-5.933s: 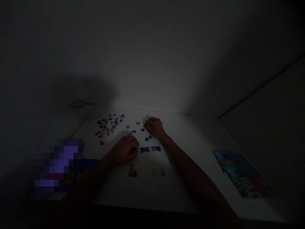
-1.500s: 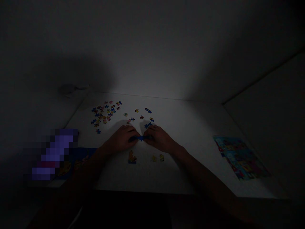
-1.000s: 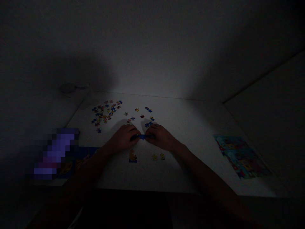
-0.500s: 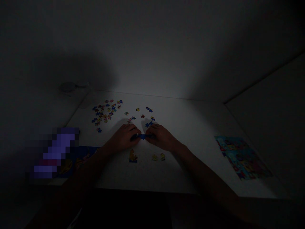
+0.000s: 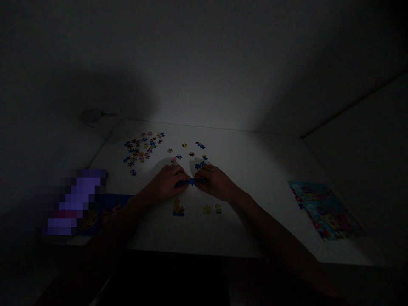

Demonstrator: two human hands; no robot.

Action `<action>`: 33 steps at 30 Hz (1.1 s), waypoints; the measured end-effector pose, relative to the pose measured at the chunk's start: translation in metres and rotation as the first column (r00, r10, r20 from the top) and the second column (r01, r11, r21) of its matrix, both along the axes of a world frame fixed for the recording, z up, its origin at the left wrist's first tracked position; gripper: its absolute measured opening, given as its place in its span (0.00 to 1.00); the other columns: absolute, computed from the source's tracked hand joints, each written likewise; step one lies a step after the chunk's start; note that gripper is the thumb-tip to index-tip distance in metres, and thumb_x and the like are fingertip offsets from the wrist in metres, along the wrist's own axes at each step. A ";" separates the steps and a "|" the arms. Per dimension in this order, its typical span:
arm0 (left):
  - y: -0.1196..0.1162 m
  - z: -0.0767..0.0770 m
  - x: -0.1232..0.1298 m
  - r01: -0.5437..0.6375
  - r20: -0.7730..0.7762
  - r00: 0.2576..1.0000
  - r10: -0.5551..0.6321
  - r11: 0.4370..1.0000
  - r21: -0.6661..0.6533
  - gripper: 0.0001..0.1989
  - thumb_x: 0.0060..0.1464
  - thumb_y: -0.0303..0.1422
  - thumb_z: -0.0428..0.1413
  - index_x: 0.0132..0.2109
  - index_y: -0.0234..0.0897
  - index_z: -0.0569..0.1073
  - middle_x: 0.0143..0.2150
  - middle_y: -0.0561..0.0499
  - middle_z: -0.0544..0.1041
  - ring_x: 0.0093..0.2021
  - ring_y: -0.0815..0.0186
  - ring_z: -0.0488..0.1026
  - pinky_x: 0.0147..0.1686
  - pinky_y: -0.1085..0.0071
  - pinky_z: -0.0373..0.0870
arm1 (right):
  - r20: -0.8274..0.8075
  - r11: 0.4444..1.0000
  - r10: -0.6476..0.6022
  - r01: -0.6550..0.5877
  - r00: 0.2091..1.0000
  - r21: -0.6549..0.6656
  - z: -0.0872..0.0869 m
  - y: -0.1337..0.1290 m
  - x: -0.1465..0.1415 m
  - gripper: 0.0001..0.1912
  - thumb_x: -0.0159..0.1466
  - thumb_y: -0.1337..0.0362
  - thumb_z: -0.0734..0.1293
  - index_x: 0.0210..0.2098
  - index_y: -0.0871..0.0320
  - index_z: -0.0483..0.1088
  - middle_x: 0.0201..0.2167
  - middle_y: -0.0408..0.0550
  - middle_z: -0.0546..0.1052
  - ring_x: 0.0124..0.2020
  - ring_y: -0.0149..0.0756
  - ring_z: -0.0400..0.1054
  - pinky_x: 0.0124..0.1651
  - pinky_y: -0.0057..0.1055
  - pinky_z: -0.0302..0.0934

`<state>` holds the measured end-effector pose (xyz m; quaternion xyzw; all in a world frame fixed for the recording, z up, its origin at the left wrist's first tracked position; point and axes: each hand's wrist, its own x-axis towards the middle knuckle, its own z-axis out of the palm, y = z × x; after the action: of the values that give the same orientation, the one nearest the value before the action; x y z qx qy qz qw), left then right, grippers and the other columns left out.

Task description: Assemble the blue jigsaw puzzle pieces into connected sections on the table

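Observation:
Between my two hands, over the middle of the white table, are blue jigsaw puzzle pieces, mostly covered by fingers. My left hand is closed on the left end and my right hand on the right end. Whether the pieces are fully joined I cannot tell in the dim light. Just beyond my right hand lie loose blue puzzle pieces. Nearer the front edge rest a yellow-brown joined section and two small yellowish pieces, one of them a puzzle piece.
A spread of many-coloured puzzle pieces covers the back left. At the left front lies a dark blue picture sheet, beside a pixelated purple shape. A colourful picture sheet lies at the right. Walls rise behind the table.
My hands have drawn very slightly closer over the blue puzzle pieces, and less of the gap between them shows. The view has shifted a little; the other pieces lie as before.

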<state>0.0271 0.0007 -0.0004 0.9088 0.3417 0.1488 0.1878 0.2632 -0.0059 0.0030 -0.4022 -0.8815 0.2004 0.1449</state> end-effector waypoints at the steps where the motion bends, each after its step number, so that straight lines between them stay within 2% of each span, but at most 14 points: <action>1: 0.000 0.000 0.000 -0.004 0.002 1.000 0.004 1.000 0.000 0.09 0.62 0.35 0.53 0.46 0.41 0.75 0.46 0.48 0.73 0.50 0.58 0.69 0.53 0.58 0.62 | 0.000 1.000 0.001 -0.001 1.000 -0.002 0.000 0.000 0.000 0.07 0.66 0.63 0.64 0.40 0.58 0.73 0.39 0.51 0.76 0.45 0.42 0.66 0.48 0.37 0.57; 10: 0.001 -0.002 0.000 -0.012 0.020 1.000 0.012 1.000 0.012 0.09 0.61 0.34 0.54 0.47 0.42 0.75 0.46 0.49 0.74 0.49 0.59 0.69 0.52 0.59 0.63 | -0.031 1.000 0.011 -0.011 0.999 0.003 0.001 0.000 0.001 0.07 0.66 0.63 0.65 0.40 0.58 0.73 0.39 0.51 0.76 0.44 0.41 0.67 0.48 0.37 0.58; 20: 0.003 -0.009 0.000 0.032 0.041 0.998 -0.037 0.995 0.099 0.07 0.62 0.33 0.54 0.44 0.41 0.76 0.43 0.49 0.75 0.46 0.61 0.70 0.48 0.62 0.65 | -0.073 0.999 0.040 -0.039 0.997 0.015 -0.004 0.001 0.000 0.06 0.65 0.66 0.66 0.40 0.57 0.74 0.38 0.50 0.76 0.43 0.41 0.67 0.47 0.38 0.58; 33: 0.000 -0.003 0.002 0.045 0.012 0.999 -0.047 0.994 0.101 0.08 0.63 0.32 0.53 0.44 0.40 0.77 0.43 0.48 0.75 0.45 0.62 0.70 0.48 0.62 0.64 | -0.077 0.999 0.040 -0.038 0.996 0.029 -0.001 0.000 -0.001 0.06 0.65 0.65 0.66 0.40 0.58 0.74 0.37 0.50 0.76 0.42 0.41 0.67 0.46 0.37 0.59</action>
<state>0.0288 0.0006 -0.0033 0.9237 0.3113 0.1679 0.1474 0.2623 -0.0057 0.0017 -0.3750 -0.8856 0.2063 0.1805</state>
